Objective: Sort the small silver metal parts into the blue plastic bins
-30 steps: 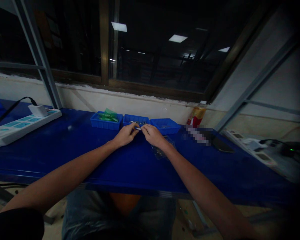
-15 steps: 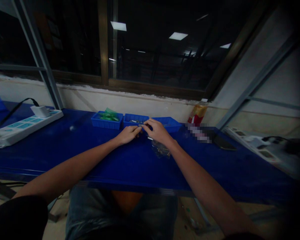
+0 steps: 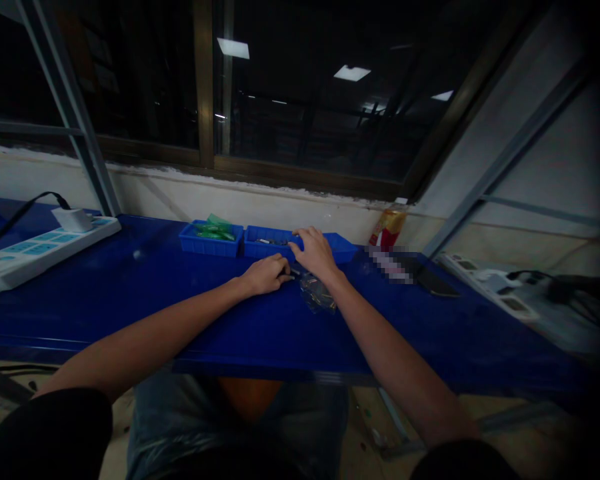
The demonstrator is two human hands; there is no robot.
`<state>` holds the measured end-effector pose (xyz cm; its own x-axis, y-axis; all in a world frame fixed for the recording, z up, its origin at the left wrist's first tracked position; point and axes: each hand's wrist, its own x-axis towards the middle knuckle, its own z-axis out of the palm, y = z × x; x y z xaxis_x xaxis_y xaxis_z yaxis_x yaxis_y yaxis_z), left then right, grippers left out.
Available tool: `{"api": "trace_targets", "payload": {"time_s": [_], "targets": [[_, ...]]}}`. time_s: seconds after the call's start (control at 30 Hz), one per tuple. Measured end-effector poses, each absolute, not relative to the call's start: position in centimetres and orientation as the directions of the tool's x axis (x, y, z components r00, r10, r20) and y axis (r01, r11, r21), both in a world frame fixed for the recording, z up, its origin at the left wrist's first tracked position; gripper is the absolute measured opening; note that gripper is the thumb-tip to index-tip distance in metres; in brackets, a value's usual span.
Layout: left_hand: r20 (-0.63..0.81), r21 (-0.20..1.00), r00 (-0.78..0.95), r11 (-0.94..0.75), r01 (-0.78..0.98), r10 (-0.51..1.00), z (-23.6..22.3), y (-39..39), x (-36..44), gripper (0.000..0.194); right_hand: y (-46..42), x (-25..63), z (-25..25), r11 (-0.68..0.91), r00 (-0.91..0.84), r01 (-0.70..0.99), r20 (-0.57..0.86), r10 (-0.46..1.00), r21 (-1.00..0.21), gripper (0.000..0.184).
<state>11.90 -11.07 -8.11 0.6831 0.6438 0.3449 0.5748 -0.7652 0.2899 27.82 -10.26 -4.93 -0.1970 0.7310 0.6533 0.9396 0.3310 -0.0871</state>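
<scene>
My left hand (image 3: pixel 267 275) is closed in a pinch low over the table, with a small pale metal piece (image 3: pixel 291 277) at its fingertips; its exact kind is too small to tell. Higher and to the right, my right hand (image 3: pixel 315 253) hovers at the right end of the middle blue bin (image 3: pixel 260 251), thumb and forefinger apart, nothing visible between them. Small metal parts (image 3: pixel 273 241) lie in that bin. Under my right wrist rests a clear plastic bag (image 3: pixel 317 293) with thin brass-coloured pieces in it.
Green plastic packets (image 3: pixel 215 229) fill the left blue bin (image 3: pixel 210 247). Another blue bin (image 3: pixel 343 248) stands to the right. Beyond it are a red-and-yellow bottle (image 3: pixel 387 229) and a dark phone (image 3: pixel 437 283). A white power strip (image 3: pixel 55 250) lies at left.
My hands have come apart. The left moved slightly right and down with the small piece, while the right lifted toward the bins and its fingers parted.
</scene>
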Motion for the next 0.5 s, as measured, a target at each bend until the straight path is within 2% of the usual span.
{"api": "trace_targets", "payload": {"time_s": [0.1, 0.2, 0.33, 0.5], "targets": [[0.364, 0.408, 0.645, -0.738, 0.538, 0.672, -8.1, -10.3, 11.3, 0.010, -11.4, 27.5, -5.3, 0.440, -0.283, 0.891, 0.624, 0.729, -0.110, 0.017], [0.410, 0.551, 0.491, -0.638, 0.539, 0.769, -8.0, -9.2, 10.5, 0.016, -12.3, 26.6, -5.7, 0.536, -0.386, 0.834, 0.556, 0.736, -0.131, 0.015], [0.439, 0.730, 0.332, -0.547, 0.409, 0.835, -8.0, -8.1, 9.8, 0.016, -12.6, 25.4, -6.3, 0.529, -0.399, 0.842, 0.537, 0.744, -0.107, 0.023], [0.441, 0.760, 0.318, -0.538, 0.366, 0.839, -8.1, -8.1, 9.8, 0.021, -12.5, 25.2, -6.5, 0.507, -0.368, 0.856, 0.575, 0.731, -0.098, 0.013]]}}
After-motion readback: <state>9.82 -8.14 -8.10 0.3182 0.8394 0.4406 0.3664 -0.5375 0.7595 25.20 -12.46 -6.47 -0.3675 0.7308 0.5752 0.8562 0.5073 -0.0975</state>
